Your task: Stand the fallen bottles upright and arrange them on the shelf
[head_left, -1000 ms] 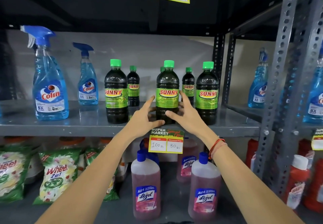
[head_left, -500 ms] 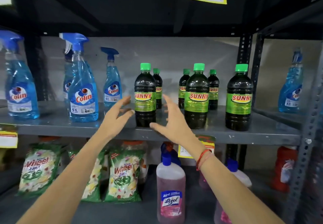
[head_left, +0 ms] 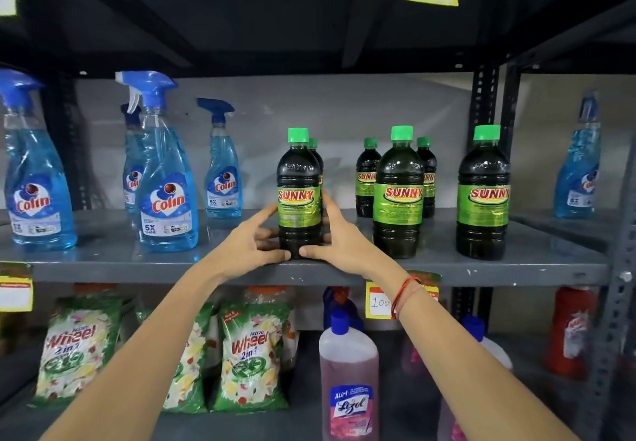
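Observation:
Several dark Sunny bottles with green caps stand upright on the grey middle shelf (head_left: 103, 261). The leftmost front Sunny bottle (head_left: 298, 179) stands near the shelf's front edge, and both hands clasp its lower half. My left hand (head_left: 249, 244) wraps its left side and my right hand (head_left: 335, 237) its right side, thumbs meeting at the base. Two more front bottles stand to the right: the middle Sunny bottle (head_left: 399, 196) and the right Sunny bottle (head_left: 483, 196). Smaller-looking ones stand behind, partly hidden.
Blue Colin spray bottles (head_left: 167, 196) stand upright on the left of the same shelf, another at far right (head_left: 578, 179). Below are Wheel detergent packs (head_left: 249, 358), Lizol bottles (head_left: 349, 372) and red bottles. A perforated steel post (head_left: 616, 285) rises at right. Price tags hang on shelf edges.
Both hands moved left from the middle Sunny bottle, hovered open beside the leftmost front bottle, and have now closed around it. The view shifted left.

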A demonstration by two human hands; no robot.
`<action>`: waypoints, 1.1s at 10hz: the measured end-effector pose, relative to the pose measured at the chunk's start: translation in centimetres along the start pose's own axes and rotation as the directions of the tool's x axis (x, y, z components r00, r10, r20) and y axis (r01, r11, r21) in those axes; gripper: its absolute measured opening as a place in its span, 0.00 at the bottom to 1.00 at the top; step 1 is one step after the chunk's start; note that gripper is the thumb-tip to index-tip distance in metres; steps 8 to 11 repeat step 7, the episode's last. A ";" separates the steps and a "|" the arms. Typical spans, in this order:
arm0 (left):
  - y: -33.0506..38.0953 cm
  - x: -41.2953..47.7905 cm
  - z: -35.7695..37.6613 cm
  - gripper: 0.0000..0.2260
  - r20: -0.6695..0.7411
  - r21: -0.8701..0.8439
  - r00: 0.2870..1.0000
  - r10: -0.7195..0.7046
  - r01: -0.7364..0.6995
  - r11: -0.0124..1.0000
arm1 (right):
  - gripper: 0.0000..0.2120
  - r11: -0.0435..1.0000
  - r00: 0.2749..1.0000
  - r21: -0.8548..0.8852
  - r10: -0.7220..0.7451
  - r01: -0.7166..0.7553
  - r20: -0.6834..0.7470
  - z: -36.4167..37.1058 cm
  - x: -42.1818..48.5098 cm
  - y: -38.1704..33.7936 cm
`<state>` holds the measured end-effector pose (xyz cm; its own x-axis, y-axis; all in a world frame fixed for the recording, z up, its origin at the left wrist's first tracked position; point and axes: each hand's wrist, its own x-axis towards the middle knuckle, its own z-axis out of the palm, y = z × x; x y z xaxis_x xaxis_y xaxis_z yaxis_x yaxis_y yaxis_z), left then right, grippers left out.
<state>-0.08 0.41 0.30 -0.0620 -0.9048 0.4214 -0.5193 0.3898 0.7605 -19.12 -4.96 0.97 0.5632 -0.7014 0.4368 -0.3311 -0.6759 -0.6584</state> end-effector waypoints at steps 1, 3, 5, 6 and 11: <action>0.0 0.2 0.0 0.41 -0.019 0.000 1.000 -0.011 0.011 1.000 | 0.51 1.000 0.999 0.011 0.019 -0.019 0.031 -0.1 0.2 0.4; 0.2 0.1 0.1 0.46 -0.022 -0.026 1.000 -0.016 0.016 1.000 | 0.50 0.999 0.998 0.030 0.024 -0.026 0.053 -0.2 0.3 0.6; 0.1 -0.1 0.2 0.47 -0.030 -0.016 0.999 -0.036 0.035 0.999 | 0.48 1.000 1.000 -0.022 -0.002 0.002 0.018 -0.4 -0.5 0.1; 0.4 -0.6 0.6 0.44 -0.075 0.112 0.997 -0.004 0.013 0.994 | 0.41 0.992 0.986 -0.094 -0.094 0.082 -0.135 -0.5 -1.9 0.0; 1.3 -1.0 2.4 0.42 -0.327 0.153 0.935 0.135 -0.088 0.984 | 0.26 0.943 0.876 -0.277 -0.285 0.183 -0.390 -1.4 -3.2 0.9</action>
